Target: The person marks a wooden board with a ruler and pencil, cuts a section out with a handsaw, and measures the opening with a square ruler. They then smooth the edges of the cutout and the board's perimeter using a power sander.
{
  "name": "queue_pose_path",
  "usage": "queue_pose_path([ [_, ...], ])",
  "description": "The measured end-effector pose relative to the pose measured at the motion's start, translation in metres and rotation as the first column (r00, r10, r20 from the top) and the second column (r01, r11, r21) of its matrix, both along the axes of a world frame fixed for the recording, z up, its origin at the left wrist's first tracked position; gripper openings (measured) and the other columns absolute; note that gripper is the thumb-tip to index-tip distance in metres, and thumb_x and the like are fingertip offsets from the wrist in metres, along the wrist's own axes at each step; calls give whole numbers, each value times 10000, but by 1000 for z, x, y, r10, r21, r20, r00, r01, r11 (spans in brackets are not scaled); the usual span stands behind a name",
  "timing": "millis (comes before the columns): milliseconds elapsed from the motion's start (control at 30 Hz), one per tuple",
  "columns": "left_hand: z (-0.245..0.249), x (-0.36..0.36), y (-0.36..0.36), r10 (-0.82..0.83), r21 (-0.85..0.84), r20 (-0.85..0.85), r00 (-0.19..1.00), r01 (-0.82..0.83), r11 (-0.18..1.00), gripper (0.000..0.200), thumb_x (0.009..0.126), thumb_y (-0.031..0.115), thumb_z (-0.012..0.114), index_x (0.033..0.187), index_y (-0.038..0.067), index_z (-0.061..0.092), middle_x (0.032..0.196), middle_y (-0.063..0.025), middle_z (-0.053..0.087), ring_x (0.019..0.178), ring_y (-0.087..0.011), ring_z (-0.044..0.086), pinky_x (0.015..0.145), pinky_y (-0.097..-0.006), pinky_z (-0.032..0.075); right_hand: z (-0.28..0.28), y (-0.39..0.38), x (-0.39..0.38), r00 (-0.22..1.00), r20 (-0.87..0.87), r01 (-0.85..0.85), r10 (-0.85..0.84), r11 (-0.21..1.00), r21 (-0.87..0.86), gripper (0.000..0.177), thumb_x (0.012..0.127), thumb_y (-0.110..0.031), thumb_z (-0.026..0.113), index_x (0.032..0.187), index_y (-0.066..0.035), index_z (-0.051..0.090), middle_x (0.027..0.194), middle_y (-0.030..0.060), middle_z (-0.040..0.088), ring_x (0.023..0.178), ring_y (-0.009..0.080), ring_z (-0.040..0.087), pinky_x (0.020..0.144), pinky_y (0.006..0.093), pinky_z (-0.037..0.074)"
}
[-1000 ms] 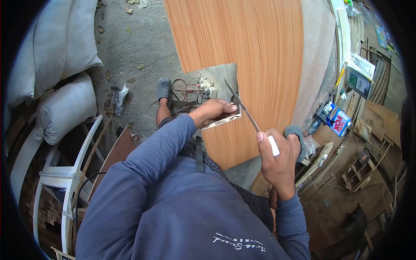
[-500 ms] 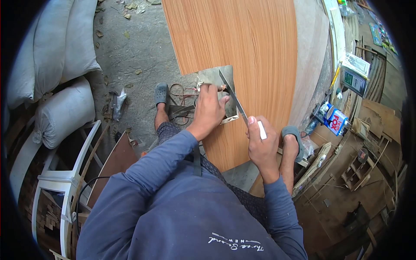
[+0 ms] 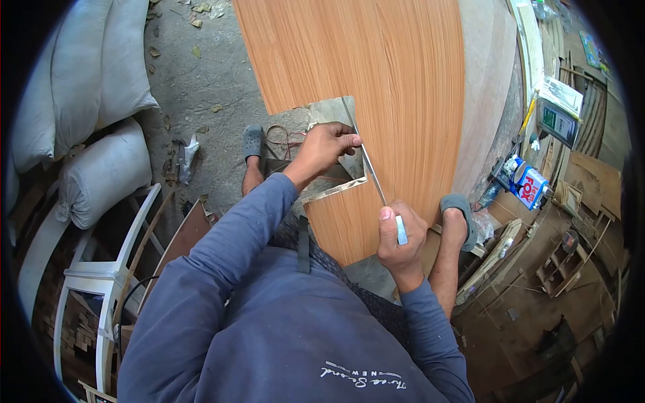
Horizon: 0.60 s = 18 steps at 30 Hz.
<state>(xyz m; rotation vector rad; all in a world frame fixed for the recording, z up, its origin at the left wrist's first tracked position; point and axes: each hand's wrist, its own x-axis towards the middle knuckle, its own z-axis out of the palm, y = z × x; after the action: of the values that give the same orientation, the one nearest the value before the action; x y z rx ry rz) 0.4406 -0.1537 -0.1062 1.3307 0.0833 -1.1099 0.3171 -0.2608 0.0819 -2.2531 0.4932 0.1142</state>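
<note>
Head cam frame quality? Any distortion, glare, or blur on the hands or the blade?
Head view: strong fisheye with black vignette at the corners, and the edges of the wood-grain sheet bow. Head view: soft, even daylight, no glare on the sheet, no hard shadows. Head view: left hand, right hand and the thin blade it grips are sharp, no motion blur.

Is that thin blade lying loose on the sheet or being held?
Held. The right hand grips the blade by its white end; the left hand pinches it higher up, at the notch in the sheet.
</note>
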Motion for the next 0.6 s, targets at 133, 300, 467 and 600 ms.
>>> queue_pose_path([
  [133, -52, -15, -14, 139, -223, -276, 951, -204, 953, 368, 955, 231, 801, 1178, -41, 692, 963, -82, 764, 823, -164, 726, 769, -297, 578, -21, -4, -15, 997, 72, 11, -15, 999, 49, 223, 976, -82, 629, 786, -2, 545, 670, 139, 479, 554, 306, 507, 532, 419, 402],
  [300, -90, -24, -27, 116, -296, -379, 918, -239, 925, 328, 980, 274, 785, 1144, 16, 666, 936, -41, 725, 846, -132, 687, 787, -272, 540, -50, -4, -19, 992, 126, 13, -16, 1000, 26, 224, 971, -70, 630, 778, 3, 545, 674, 151, 505, 559, 316, 527, 532, 419, 412],
  [467, -84, -39, -15, -11, -268, -399, 917, -105, 958, 328, 1004, 367, 749, 1079, 60, 660, 970, -26, 720, 866, -109, 670, 775, -251, 495, -10, 3, 9, 993, -46, 106, -106, 994, 7, 259, 998, -100, 634, 780, 10, 548, 664, 165, 522, 547, 309, 538, 531, 425, 408],
  [600, -85, -58, -19, -92, -350, -452, 887, -82, 933, 379, 1037, 421, 684, 1118, 52, 655, 973, -16, 697, 900, -108, 661, 794, -239, 512, 4, 9, 17, 978, -165, 124, -127, 992, -29, 287, 1022, -128, 637, 784, 11, 555, 643, 168, 512, 531, 290, 524, 527, 425, 397],
])
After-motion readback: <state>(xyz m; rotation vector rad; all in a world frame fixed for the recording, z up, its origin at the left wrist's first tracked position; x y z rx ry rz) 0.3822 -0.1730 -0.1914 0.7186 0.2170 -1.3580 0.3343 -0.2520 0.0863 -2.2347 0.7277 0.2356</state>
